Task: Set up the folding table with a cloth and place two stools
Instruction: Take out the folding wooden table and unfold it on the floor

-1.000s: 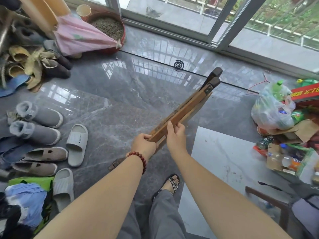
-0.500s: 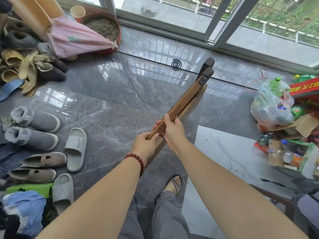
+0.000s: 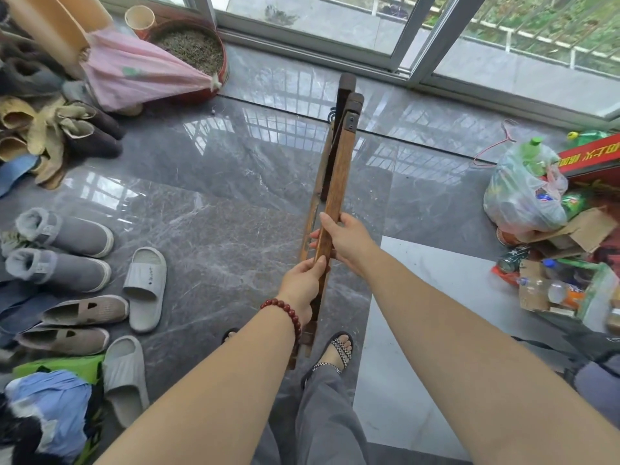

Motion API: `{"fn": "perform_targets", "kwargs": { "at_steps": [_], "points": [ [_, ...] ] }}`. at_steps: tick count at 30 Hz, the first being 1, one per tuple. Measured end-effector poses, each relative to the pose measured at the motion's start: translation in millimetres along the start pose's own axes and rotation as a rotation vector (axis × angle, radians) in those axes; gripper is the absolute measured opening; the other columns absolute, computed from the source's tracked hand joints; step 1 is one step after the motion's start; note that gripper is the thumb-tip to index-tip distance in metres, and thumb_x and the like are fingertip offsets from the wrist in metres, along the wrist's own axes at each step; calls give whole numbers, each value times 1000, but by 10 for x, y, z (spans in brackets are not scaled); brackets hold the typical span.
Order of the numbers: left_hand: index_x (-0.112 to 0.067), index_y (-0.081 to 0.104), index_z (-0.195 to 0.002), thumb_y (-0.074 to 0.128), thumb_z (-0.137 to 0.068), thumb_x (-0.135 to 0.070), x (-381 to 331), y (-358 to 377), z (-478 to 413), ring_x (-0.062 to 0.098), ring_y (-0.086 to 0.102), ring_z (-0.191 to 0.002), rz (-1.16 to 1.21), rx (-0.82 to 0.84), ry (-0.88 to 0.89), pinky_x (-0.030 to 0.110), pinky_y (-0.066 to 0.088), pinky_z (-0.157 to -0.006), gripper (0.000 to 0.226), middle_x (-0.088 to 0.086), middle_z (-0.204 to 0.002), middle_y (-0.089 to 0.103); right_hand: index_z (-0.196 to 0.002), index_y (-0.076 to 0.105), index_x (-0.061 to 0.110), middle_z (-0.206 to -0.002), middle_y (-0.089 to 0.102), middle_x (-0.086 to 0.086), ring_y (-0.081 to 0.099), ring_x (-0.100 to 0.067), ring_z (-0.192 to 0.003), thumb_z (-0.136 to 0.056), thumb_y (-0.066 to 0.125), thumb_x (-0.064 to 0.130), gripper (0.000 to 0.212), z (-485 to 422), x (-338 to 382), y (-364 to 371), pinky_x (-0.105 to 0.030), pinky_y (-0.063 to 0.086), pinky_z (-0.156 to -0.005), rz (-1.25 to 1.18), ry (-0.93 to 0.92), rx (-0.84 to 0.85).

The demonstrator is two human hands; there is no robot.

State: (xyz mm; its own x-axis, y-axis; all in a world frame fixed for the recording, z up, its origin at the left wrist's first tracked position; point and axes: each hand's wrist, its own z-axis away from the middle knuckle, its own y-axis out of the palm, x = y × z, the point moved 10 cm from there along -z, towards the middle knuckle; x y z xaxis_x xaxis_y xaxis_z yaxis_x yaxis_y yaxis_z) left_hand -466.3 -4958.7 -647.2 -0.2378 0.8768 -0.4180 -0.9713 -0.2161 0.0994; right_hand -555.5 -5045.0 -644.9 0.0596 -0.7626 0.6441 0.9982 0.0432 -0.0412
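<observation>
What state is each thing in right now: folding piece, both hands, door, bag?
Folding wooden frame: folded shut, held off the floor.
Left hand: gripping the frame's near part.
Right hand: gripping the frame just beyond the left.
Sliding glass door: cannot tell.
Plastic bag: full, on the floor.

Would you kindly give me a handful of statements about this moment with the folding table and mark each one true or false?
1. Both hands grip the folded wooden table. True: the left hand holds lower, the right hand higher.
2. The table stands opened on its legs. False: it is folded flat and held edge-on.
3. A red bead bracelet sits on the left wrist. True.
4. A cloth already covers the table. False: its wood is bare.
5. The shoes lie to the person's right. False: they lie to the left; the plastic bag of bottles is on the right.
</observation>
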Motion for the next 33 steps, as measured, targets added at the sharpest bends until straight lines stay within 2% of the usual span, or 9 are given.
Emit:
{"fn": "perform_targets", "kwargs": {
  "at_steps": [5,7,11,18,21,24,26,29,33],
  "points": [
    [-11,63,-104,56,-93,-27,-147,-31,-9,20,61,-87,-342,-40,144,33,49,-85,20,6,-93,65,-113,53,5,-93,63,-10,63,-19,-80,-98,48,22,23,102,-120,-55,-40,55,-82,-94,26,1],
    [-13,66,-96,62,-89,-29,-190,-83,-27,23,65,-91,-414,-59,156,38,52,-90,17,7,-94,69,-109,58,2,-92,65,-7,63,-18,-84,-97,50,20,23,150,-245,-61,-37,54,-86,-111,54,-5],
    [-19,63,-75,66,-86,-29,-209,-148,-32,22,65,-86,-431,-35,119,41,53,-91,15,8,-87,69,-82,66,16,-91,70,-7,67,-20,-88,-91,61,24,13,232,-430,-88,-34,56,-85,-117,82,-97],
    [-16,63,-82,64,-88,-26,-205,-118,-29,23,66,-91,-387,19,115,39,54,-88,12,11,-97,70,-65,67,22,-87,73,-6,70,-23,-88,-84,68,32,21,232,-413,-179,-41,55,-87,-36,72,-229],
    [-16,62,-83,64,-87,-30,-233,-82,-38,24,66,-94,-454,-20,184,41,53,-89,14,8,-96,70,-78,71,18,-88,70,-2,67,-18,-86,-86,66,29,15,328,-387,-238,-36,53,-88,-33,45,-290],
    [-13,62,-104,62,-89,-25,-203,-38,84,21,65,-96,-619,-45,265,35,53,-85,19,6,-103,68,-104,69,12,-89,66,2,63,-11,-80,-89,63,21,18,530,-409,-251,-25,49,-76,60,19,-294],
    [-11,61,-111,62,-89,-23,-134,-50,146,19,64,-91,-669,-47,300,31,53,-77,25,6,-104,68,-107,69,11,-91,65,1,62,-14,-86,-88,63,19,21,635,-524,-236,-25,47,-77,81,23,-275],
    [-15,61,-99,64,-87,-26,-79,-97,246,13,61,-77,-730,-53,356,23,47,-64,16,2,-94,66,-106,69,12,-93,67,2,60,-14,-86,-88,64,25,22,774,-705,-223,-28,50,-83,92,47,-244],
    [-15,66,-101,68,-85,-22,37,-197,343,14,64,-85,-758,-73,404,26,50,-77,18,3,-95,69,-102,72,15,-90,68,0,62,-15,-85,-88,64,30,22,878,-845,-196,-28,51,-81,130,35,-234]
  ]
}}
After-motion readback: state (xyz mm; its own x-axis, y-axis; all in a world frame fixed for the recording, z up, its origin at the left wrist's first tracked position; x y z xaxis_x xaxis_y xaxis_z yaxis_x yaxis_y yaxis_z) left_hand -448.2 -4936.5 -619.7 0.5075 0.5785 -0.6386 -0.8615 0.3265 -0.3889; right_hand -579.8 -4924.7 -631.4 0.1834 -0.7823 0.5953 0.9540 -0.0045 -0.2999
